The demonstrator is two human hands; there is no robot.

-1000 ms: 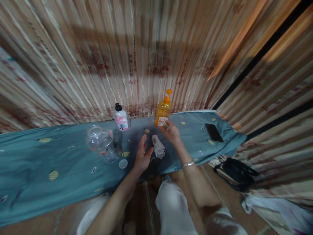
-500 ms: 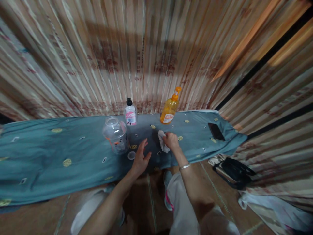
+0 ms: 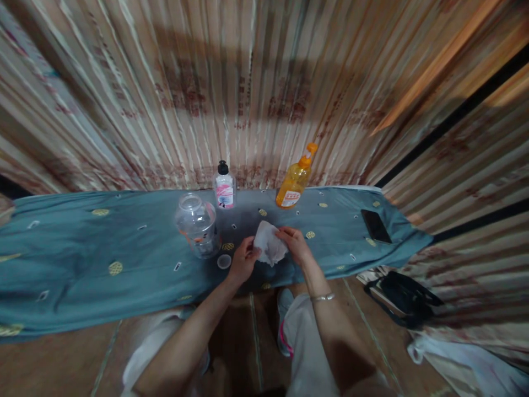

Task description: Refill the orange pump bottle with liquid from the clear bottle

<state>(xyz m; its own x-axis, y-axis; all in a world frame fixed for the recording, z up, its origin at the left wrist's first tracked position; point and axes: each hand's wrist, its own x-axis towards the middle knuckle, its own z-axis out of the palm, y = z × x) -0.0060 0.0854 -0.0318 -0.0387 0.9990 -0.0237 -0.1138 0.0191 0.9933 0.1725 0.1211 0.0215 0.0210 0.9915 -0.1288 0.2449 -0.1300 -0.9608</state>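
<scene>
A crumpled white tissue [image 3: 269,243] is stretched between my two hands, above the teal cloth. My left hand [image 3: 243,258] pinches its left edge, and my right hand [image 3: 294,242], with a silver bangle on the wrist, grips its right edge. Just left of my left hand a small round clear lid [image 3: 224,261] lies flat on the cloth. Beyond it stands a clear plastic jar [image 3: 197,229], with no lid on its top. Behind my hands are an upright clear bottle with a black cap and pink label [image 3: 225,190] and an orange pump bottle [image 3: 294,184].
A teal cloth with pineapple prints [image 3: 144,248] covers the narrow table. Toward its right end lies a dark phone [image 3: 376,226]. A pleated curtain [image 3: 206,99] hangs right behind the table. On the floor at right sits a black bag [image 3: 407,298].
My left hand, open and apart before, has moved to the tissue and now pinches its left edge. The tissue, bunched in my right hand earlier, is spread wider. The view has shifted slightly.
</scene>
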